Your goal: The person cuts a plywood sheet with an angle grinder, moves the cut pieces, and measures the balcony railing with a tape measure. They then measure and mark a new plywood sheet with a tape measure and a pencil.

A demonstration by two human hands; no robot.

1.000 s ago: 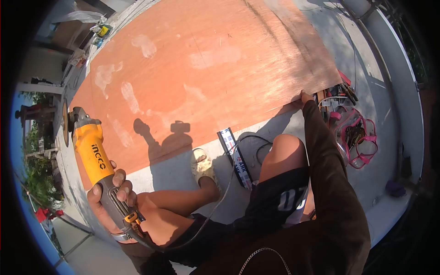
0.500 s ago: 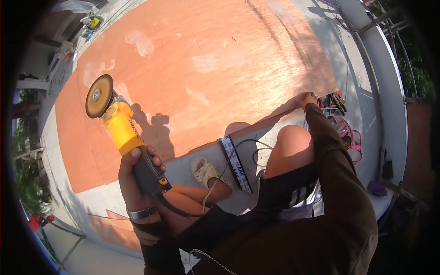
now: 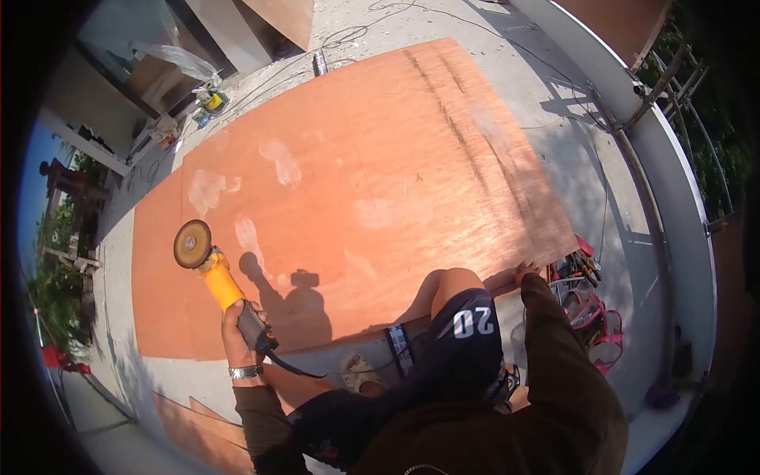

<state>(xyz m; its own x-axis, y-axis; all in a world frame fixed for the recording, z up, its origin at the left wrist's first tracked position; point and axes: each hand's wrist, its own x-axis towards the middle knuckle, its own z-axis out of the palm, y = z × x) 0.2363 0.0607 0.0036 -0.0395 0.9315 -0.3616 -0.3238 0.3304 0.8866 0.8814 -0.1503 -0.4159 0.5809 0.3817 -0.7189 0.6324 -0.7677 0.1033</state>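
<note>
My left hand (image 3: 235, 332) is wrapped round the dark rear body of a yellow angle grinder (image 3: 221, 286). The grinder is tilted up, its round disc (image 3: 192, 244) over the left part of a large plywood sheet (image 3: 380, 166). A cord runs from the grinder's rear toward my legs. Over on the right, my right hand (image 3: 526, 273) grips the near edge of the sheet close to its corner, its fingers partly hidden. A dark strip with printed tape (image 3: 400, 351) lies by the near edge, beside my foot.
Right of my right hand lie hand tools (image 3: 584, 265) and a pink-strapped bag (image 3: 595, 321). Cut wood pieces (image 3: 202, 435) rest on the floor at lower left. Cables (image 3: 348, 36) cross the concrete at the back. A low wall (image 3: 665, 134) runs along the right.
My view has tilted up, showing more floor behind the sheet. My knee has swung toward the sheet and my body leans closer. The grinder stays in my left hand.
</note>
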